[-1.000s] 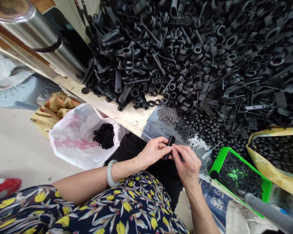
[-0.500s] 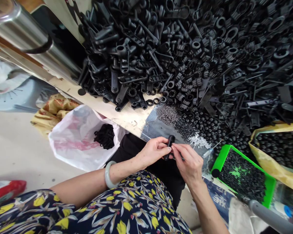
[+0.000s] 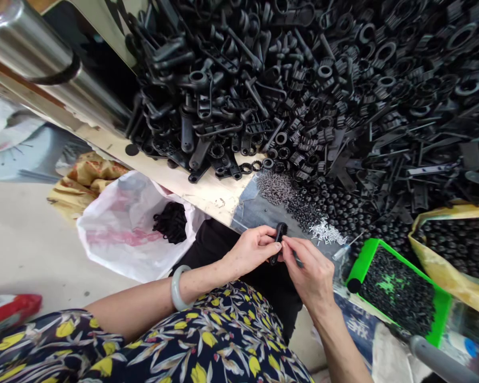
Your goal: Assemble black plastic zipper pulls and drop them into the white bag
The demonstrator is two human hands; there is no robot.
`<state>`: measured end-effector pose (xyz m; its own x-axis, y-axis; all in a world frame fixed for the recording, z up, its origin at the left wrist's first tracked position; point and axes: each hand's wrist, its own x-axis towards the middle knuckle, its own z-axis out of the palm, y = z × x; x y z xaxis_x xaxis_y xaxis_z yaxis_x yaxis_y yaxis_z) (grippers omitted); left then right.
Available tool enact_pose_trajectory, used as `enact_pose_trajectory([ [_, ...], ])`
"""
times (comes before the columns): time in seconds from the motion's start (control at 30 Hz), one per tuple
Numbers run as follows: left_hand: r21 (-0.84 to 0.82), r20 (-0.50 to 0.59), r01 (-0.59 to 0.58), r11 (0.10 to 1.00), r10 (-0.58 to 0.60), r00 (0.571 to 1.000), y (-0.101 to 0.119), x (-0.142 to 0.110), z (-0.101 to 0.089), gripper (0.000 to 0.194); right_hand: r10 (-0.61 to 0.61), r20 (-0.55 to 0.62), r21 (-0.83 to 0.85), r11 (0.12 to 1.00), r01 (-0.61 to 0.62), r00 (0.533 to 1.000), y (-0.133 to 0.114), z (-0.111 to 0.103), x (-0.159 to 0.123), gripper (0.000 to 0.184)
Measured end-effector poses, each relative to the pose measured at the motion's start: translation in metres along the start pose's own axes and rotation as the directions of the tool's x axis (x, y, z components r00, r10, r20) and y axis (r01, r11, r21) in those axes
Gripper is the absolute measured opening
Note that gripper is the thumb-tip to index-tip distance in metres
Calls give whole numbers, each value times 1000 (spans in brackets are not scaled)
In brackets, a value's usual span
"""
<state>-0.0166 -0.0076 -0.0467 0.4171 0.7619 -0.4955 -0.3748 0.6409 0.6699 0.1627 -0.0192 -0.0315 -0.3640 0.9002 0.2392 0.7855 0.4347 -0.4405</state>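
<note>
My left hand [image 3: 252,248] pinches a small black plastic part [image 3: 278,238] at the near edge of the table, fingers closed round it. My right hand [image 3: 309,272] meets it from the right, thumb and forefinger pressed against the same part; what they hold between them is too small to make out. A jade bangle [image 3: 178,288] sits on my left wrist. Just beyond the hands lie a heap of tiny grey pins [image 3: 277,186] and a scatter of white pins [image 3: 325,232] on a plastic sheet.
A huge pile of black plastic parts [image 3: 303,85] covers the table. A green tray [image 3: 399,290] of small black pieces and a yellow bag [image 3: 455,239] stand right. A white bag [image 3: 131,229] with black parts sits lower left, a steel cylinder [image 3: 43,58] upper left.
Both hands stay together on the black part with barely any movement. The view has shifted slightly.
</note>
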Motion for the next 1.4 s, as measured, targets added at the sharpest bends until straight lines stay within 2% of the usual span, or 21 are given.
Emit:
enact_pose_trajectory([
  [0.27, 18, -1, -9, 1000, 9, 1000, 0, 0, -1, 31, 16, 20, 13, 1000, -16, 1000, 1, -3, 1, 15],
  [0.53, 4, -5, 18, 1000, -18, 1000, 2, -1, -1, 29, 50, 71, 96, 994, -57, 996, 6, -8, 7, 9],
  [0.8, 74, -12, 10, 997, -9, 1000, -2, 1, -3, 27, -16, 187, 125, 992, -7, 982, 15, -14, 18, 10],
  [1.1, 134, -12, -14, 991, 16, 1000, -8, 2, -5, 32, -63, 244, -114, 989, 93, 968, 8, -13, 24, 21],
  [1.23, 132, -22, -65, 989, 68, 997, -11, 2, -5, 40, -14, 279, -253, 963, 88, 960, -2, -9, 30, 24],
  [1.4, 140, -32, -123, 983, 128, 991, -13, 0, -6, 42, 123, 363, -312, 950, -4, 924, -10, -7, 32, 18],
])
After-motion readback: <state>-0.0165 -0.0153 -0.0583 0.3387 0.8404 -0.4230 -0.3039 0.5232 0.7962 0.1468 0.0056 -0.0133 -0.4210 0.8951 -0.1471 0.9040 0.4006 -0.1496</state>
